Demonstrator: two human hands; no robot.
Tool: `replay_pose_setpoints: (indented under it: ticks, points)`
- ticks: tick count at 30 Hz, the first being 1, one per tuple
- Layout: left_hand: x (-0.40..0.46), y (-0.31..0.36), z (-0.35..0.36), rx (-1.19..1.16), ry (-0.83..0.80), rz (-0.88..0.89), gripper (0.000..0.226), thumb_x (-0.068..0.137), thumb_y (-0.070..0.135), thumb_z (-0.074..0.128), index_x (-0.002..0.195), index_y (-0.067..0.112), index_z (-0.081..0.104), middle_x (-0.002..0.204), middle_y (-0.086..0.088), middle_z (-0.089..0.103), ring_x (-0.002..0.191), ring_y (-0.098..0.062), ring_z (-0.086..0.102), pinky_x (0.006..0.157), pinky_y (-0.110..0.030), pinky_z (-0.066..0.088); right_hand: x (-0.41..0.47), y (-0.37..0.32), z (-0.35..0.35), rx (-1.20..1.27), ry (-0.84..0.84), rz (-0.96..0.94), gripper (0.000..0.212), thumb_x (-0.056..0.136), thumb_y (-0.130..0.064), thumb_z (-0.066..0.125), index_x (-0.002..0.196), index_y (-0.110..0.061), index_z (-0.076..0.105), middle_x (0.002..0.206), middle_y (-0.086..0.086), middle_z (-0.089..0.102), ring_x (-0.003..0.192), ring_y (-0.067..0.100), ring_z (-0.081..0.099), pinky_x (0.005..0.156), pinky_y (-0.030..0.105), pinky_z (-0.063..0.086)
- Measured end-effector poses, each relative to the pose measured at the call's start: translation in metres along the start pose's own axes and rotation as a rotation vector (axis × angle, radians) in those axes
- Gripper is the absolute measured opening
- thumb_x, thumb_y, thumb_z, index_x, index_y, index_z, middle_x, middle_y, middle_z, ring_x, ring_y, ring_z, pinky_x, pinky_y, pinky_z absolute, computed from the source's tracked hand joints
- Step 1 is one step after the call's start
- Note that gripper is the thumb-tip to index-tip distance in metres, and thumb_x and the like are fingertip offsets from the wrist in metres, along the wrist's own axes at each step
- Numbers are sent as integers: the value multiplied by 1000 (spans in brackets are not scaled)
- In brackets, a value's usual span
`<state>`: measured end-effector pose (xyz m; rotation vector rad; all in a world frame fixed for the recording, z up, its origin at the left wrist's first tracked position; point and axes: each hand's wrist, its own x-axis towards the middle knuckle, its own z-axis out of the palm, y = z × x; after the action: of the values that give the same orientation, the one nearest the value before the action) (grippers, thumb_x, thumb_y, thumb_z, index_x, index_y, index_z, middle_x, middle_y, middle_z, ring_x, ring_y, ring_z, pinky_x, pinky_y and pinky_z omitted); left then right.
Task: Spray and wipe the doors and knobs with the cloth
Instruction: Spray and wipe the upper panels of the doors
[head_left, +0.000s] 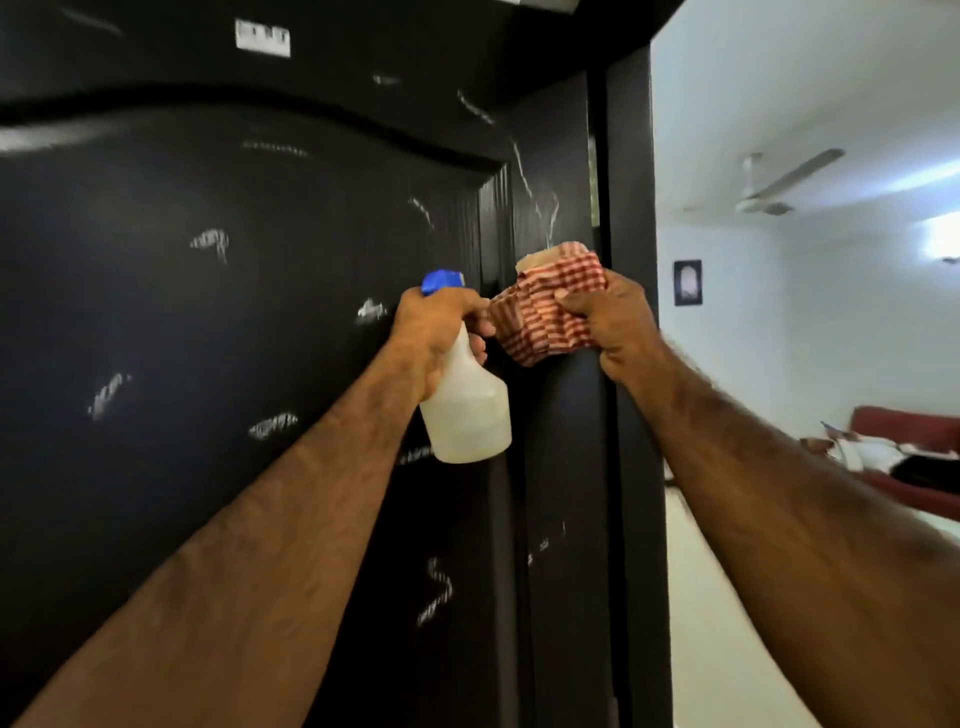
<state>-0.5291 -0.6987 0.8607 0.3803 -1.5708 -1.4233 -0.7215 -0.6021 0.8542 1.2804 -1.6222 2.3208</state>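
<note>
Right hand (621, 325) presses a bunched checked cloth (550, 312) against the black door's (260, 312) edge, mid-wipe; left hand (436, 325) grips the spray bottle (467, 410). White streaks likely need wiping next.

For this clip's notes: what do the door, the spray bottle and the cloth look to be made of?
Door: probably wood or wood-look board with a black, slightly glossy finish; faint grain lines and a moulded panel edge show. Spray bottle, gripped by the left hand: translucent whitish plastic with a blue plastic head. Cloth, bunched in the right hand: thin woven fabric, likely cotton, red-and-cream checks, soft folds.
</note>
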Motion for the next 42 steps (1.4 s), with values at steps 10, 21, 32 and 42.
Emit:
replay_pose_setpoints:
  ticks: [10, 21, 32, 42]
  points:
    - [30, 109, 18, 158, -5, 153, 20, 96, 21, 70, 83, 7, 69, 79, -15, 76, 46, -14, 57, 52, -28, 57, 85, -69, 6, 109, 25, -166, 24, 88, -11, 82, 110, -17, 74, 104, 3, 79, 98, 24, 78, 88, 45, 66]
    - [41, 163, 14, 228, -60, 130, 17, 92, 22, 72, 89, 6, 70, 95, -15, 81, 51, -11, 62, 57, -28, 59, 76, -103, 32, -305, 547, -721, 46, 105, -21, 58, 149, -10, 51, 132, 10, 68, 107, 15, 59, 93, 24, 45]
    - [57, 167, -5, 141, 64, 179, 11, 82, 13, 71, 90, 8, 66, 84, -12, 75, 50, -10, 57, 57, -29, 57, 85, -24, 59, -788, 37, -987, 64, 107, -58, 41, 161, -24, 39, 173, 7, 28, 161, 27, 21, 131, 55, 12]
    - [62, 164, 18, 105, 53, 300, 16, 79, -2, 57, 86, 11, 61, 80, -12, 66, 51, -10, 50, 56, -30, 52, 148, -90, 70, -732, 69, -945, 67, 111, -52, 23, 169, -18, 22, 176, 8, 21, 163, 25, 14, 132, 52, 7]
